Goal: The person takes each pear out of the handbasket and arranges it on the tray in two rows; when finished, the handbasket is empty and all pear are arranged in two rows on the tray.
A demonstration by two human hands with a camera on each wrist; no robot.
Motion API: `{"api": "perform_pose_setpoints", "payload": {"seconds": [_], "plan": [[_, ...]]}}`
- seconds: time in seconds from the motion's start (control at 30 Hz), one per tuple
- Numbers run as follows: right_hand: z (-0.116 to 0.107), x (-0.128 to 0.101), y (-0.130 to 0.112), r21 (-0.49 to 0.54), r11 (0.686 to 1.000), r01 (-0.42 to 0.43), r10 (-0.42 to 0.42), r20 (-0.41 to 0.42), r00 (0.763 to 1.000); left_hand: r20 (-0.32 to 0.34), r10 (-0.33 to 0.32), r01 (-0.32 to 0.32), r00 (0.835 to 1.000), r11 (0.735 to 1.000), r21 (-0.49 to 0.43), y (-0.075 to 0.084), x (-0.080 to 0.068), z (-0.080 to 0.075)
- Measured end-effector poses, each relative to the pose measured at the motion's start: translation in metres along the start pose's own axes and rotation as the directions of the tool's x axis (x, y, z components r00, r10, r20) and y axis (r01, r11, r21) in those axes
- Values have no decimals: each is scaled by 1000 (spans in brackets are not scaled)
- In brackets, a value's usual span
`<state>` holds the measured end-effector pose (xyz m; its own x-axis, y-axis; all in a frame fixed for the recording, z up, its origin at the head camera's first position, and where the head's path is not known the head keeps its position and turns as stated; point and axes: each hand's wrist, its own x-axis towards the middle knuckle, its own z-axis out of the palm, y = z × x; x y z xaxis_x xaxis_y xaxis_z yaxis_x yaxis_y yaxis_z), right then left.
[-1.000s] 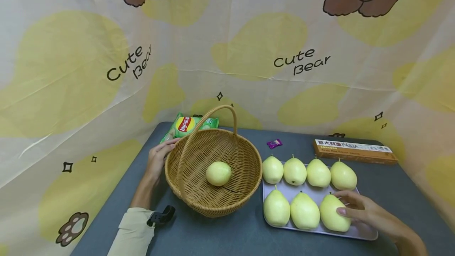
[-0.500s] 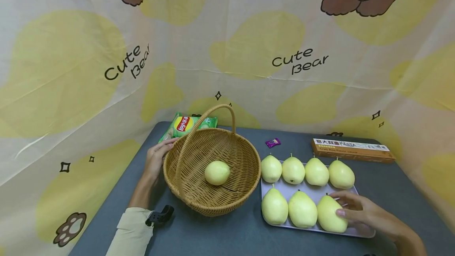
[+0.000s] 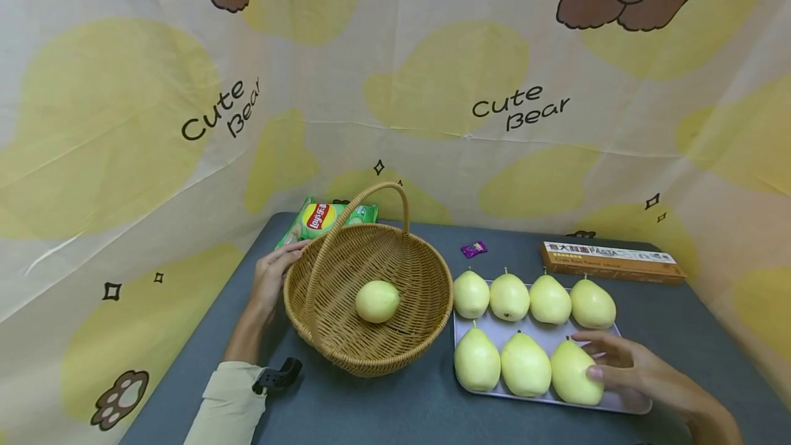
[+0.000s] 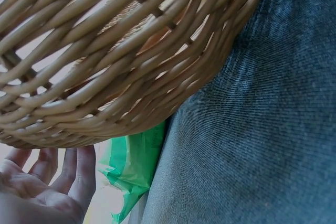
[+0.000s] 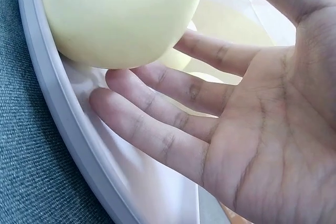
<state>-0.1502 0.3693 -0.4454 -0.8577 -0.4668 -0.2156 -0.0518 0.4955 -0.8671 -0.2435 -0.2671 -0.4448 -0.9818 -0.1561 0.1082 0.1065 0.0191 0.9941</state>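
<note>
A wicker basket [image 3: 346, 335] with a hoop handle stands on the dark table and holds one pale yellow pear [image 3: 377, 301]. My left hand [image 3: 281, 263] rests against its left rim. In the left wrist view that hand [image 4: 58, 171] lies with straight fingers beside the basket's weave [image 4: 121, 77]. To the right, a white tray [image 3: 630, 405] carries several pears in two rows. My right hand [image 3: 602, 359] touches the front right pear [image 3: 571, 373]. In the right wrist view its fingers [image 5: 157, 129] lie straight on the tray [image 5: 58, 129], against the pear [image 5: 121, 14].
A green chips bag [image 3: 324, 218] lies behind the basket and shows in the left wrist view [image 4: 134, 166]. A purple candy [image 3: 474, 249] and a long pasta box [image 3: 612, 261] lie behind the tray. A printed cloth backdrop closes in the table [image 3: 395, 411].
</note>
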Motion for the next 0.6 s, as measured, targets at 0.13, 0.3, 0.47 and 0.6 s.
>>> {"api": "perform_pose_setpoints", "payload": {"seconds": [0.13,0.3,0.47,0.6], "plan": [[0,-1,-1,-5,1000,23,-24,-22,999,3,9,-9,1000,1000,-3,-1,1,-1],[0,1,4,-34,993,110,-111,-43,993,8,13,-13,1000,1000,-10,-1,1,-2],[4,0,-4,-92,980,176,-186,-115,976,12,12,-12,1000,1000,-20,-1,2,-2],[5,3,-9,-98,969,225,-237,-142,961,5,10,-10,1000,1000,-10,-1,1,-1]]}}
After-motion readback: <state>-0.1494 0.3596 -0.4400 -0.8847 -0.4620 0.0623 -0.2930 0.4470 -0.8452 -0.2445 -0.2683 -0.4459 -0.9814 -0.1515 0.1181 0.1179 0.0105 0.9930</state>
